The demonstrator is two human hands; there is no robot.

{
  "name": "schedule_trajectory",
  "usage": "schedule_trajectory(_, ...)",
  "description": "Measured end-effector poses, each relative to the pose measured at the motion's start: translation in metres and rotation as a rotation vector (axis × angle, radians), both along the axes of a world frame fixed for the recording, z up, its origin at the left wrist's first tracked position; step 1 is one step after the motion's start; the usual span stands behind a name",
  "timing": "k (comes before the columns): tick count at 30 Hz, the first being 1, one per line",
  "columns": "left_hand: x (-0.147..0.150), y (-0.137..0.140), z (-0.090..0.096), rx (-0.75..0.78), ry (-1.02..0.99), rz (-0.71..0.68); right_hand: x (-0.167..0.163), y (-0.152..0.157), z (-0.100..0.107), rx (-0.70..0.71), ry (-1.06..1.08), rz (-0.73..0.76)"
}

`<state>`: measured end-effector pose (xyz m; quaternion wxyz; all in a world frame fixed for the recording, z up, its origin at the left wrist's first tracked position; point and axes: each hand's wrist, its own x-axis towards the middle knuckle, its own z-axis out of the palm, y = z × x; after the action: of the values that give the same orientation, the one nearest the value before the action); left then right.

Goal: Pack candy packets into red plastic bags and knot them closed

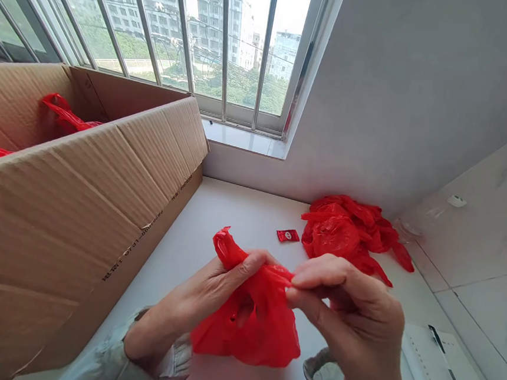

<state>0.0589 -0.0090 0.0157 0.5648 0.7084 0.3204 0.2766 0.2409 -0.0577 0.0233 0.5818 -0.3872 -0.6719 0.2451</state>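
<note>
A red plastic bag (263, 333) hangs between my two hands above the white table. My left hand (232, 277) is closed round the gathered top of the bag, and one end of it sticks up past the thumb. Between thumb and forefinger, my right hand (349, 311) pinches another part of the bag's top, drawn out to the right. What the bag contains, if anything, I cannot make out. Beyond my hands lies a small red wrapped packet (288, 235), beside a heap of crumpled red plastic bags (347, 231).
At left stands a large open cardboard box (101, 200) with red plastic bags (69, 116) inside. A barred window (182, 42) is behind it. On the right, a pen (453, 373) lies on a white notebook (428, 353) near the tiled wall (492, 252).
</note>
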Motion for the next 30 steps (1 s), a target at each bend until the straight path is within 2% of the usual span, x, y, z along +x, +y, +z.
schedule_trajectory(2,0.000,0.009,0.000,-0.265,-0.127,-0.109,-0.003,-0.006,0.004,0.019,-0.183,0.201)
schedule_trajectory(3,-0.001,0.013,0.001,-0.342,-0.171,-0.168,-0.003,-0.009,0.006,0.022,-0.310,0.277)
schedule_trajectory(5,-0.005,0.017,0.003,-0.343,-0.210,-0.263,0.001,-0.013,0.010,0.007,-0.516,0.324)
schedule_trajectory(7,-0.009,0.018,0.004,-0.249,-0.201,-0.329,0.009,-0.015,0.014,-0.004,-0.565,0.323)
schedule_trajectory(12,-0.010,0.007,0.006,0.151,-0.040,-0.318,0.021,0.004,0.006,0.024,-0.232,0.184)
schedule_trajectory(14,-0.007,0.002,0.009,0.282,0.034,-0.310,0.017,0.016,-0.004,-0.057,-0.244,0.240)
schedule_trajectory(17,-0.004,-0.002,0.014,0.666,0.151,-0.139,0.008,0.028,-0.013,-0.218,-0.308,0.406)
schedule_trajectory(19,-0.003,-0.003,0.014,0.943,0.189,0.049,0.003,0.027,-0.014,-0.296,-0.295,0.376)
schedule_trajectory(20,-0.004,-0.003,0.013,1.018,0.200,0.141,0.003,0.026,-0.013,-0.331,-0.275,0.352)
schedule_trajectory(22,-0.004,-0.004,0.010,1.066,0.187,0.294,0.003,0.022,-0.011,-0.417,-0.209,0.376)
schedule_trajectory(25,-0.004,-0.007,0.007,1.071,0.124,0.440,0.006,0.020,-0.011,-0.519,-0.075,0.522)
schedule_trajectory(27,-0.002,-0.008,0.006,1.048,0.081,0.431,0.006,0.024,-0.014,-0.519,-0.006,0.547)
schedule_trajectory(30,-0.001,-0.006,0.006,1.051,0.099,0.294,0.004,0.031,-0.020,-0.480,0.069,0.499)
